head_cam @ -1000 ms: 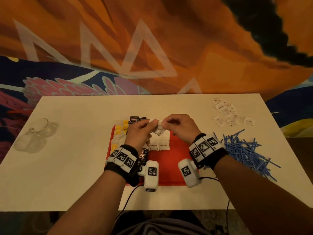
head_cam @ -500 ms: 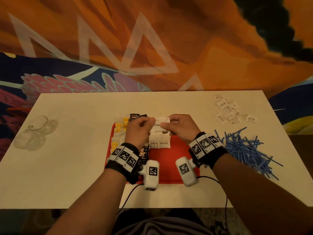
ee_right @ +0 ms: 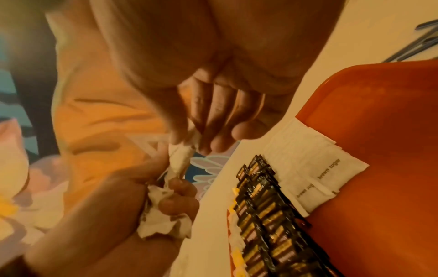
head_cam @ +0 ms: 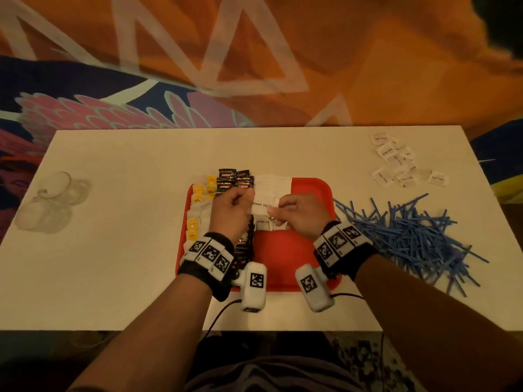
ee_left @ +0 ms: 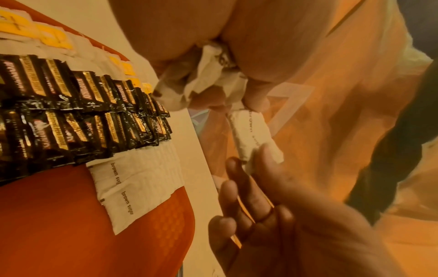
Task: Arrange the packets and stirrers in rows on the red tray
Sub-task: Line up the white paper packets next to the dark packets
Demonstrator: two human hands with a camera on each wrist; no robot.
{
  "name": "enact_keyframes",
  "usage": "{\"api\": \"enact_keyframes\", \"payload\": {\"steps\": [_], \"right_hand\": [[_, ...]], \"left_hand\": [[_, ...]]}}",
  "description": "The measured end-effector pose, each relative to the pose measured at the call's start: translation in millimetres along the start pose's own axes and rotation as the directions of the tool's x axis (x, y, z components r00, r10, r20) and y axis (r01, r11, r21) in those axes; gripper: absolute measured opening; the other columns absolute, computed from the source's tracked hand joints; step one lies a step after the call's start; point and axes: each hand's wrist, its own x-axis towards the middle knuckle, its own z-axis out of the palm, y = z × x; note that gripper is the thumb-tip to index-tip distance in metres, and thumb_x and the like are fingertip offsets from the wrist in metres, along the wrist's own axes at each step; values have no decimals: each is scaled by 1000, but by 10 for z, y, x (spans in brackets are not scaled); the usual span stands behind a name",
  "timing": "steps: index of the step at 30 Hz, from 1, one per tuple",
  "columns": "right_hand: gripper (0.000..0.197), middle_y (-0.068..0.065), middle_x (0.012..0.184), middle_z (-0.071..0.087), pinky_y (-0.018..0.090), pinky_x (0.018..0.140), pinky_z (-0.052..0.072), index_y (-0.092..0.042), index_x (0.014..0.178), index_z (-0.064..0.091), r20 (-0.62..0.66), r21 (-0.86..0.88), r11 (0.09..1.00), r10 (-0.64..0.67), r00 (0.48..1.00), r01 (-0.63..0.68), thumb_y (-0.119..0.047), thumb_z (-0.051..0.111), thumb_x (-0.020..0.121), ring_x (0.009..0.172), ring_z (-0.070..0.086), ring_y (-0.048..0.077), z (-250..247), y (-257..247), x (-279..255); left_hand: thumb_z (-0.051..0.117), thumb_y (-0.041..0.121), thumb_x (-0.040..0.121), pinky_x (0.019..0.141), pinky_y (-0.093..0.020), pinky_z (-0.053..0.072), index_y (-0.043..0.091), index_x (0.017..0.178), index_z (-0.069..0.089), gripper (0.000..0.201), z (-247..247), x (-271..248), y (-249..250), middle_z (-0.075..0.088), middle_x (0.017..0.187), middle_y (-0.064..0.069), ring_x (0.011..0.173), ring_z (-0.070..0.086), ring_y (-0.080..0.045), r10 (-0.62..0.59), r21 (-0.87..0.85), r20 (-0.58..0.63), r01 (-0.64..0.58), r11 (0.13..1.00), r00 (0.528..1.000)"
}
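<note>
Head view: left hand clutching spare white packets, right hand pinching one white paper brown-sugar packet above red plastic tray; could slip, disturbing rows.

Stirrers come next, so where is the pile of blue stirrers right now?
In the head view, the blue stirrers lie heaped on the table right of the red tray, nearer than the loose white packets.
</note>
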Motion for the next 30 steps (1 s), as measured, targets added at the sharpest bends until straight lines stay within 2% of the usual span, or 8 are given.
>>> {"api": "enact_keyframes", "payload": {"steps": [4, 7, 12, 17, 20, 22, 25, 30], "right_hand": [[13, -5, 74, 71, 14, 58, 44, -11, 87, 71, -74, -162, 985, 42, 996, -54, -25, 73, 86, 61, 62, -1, 31, 286, 141], [23, -4, 85, 68, 15, 62, 40, -9, 94, 71, -73, -367, 915, 149, 986, -165, -32, 69, 89, 77, 59, 6, 31, 567, 244], [28, 4, 107, 68, 20, 71, 48, -7, 114, 67, -113, -164, 941, 279, 954, -294, -19, 71, 88, 91, 65, 17, 200, 857, 341], [35, 9, 113, 69, 42, 96, 52, -8, 115, 65, -134, -207, 922, 305, 943, -327, -24, 73, 86, 102, 66, 23, 395, 979, 549], [14, 7, 101, 69, 44, 89, 55, -19, 90, 64, -156, -254, 914, 283, 946, -315, -26, 74, 85, 95, 66, 25, 471, 1043, 648], [21, 0, 88, 66, 39, 78, 55, -23, 78, 56, -194, -367, 882, 237, 952, -295, -32, 74, 84, 88, 63, 21, 500, 1078, 680], [28, -2, 76, 60, 27, 57, 45, -21, 78, 50, -246, -484, 836, 152, 957, -257, -36, 73, 83, 70, 58, 16, 512, 1023, 651], [15, -1, 80, 58, 34, 67, 50, -21, 92, 50, -69, -612, 791, -34, 997, -16, -26, 64, 90, 75, 57, 20, 558, 929, 624]], "left_hand": [[55, 28, 101, 50, -30, 42, 19, 91, 70, 20, -115, 62, -218, 65, 78, -4, 61, 53, -19, -175, -8, 2, 175, 985, 985], [56, 26, 101, 45, -25, 39, 18, 93, 71, 19, -270, 86, -432, 68, 85, 1, 60, 51, -18, -278, -46, -20, 277, 960, 960], [57, 26, 100, 47, -26, 39, 19, 95, 72, 18, -526, 97, -669, 69, 85, 2, 60, 52, -18, -341, -60, -32, 339, 939, 940], [55, 22, 101, 46, -26, 37, 19, 90, 71, 20, -689, 80, -695, 67, 86, 0, 56, 52, -15, -342, -65, -39, 339, 939, 939], [55, 20, 101, 43, -25, 38, 18, 90, 70, 19, -763, 78, -682, 66, 84, 1, 54, 54, -13, -340, -76, -46, 336, 939, 939], [55, 20, 101, 42, -24, 38, 17, 91, 70, 18, -798, 87, -693, 66, 84, 1, 55, 53, -14, -343, -70, -55, 339, 938, 938], [55, 21, 101, 41, -25, 39, 12, 97, 70, 18, -824, 96, -715, 66, 84, 0, 54, 53, -14, -374, -78, -67, 369, 926, 925], [54, 18, 101, 39, -23, 38, 9, 99, 69, 17, -807, 91, -719, 64, 81, 0, 50, 50, -12, -388, -108, -67, 380, 919, 919]]}}
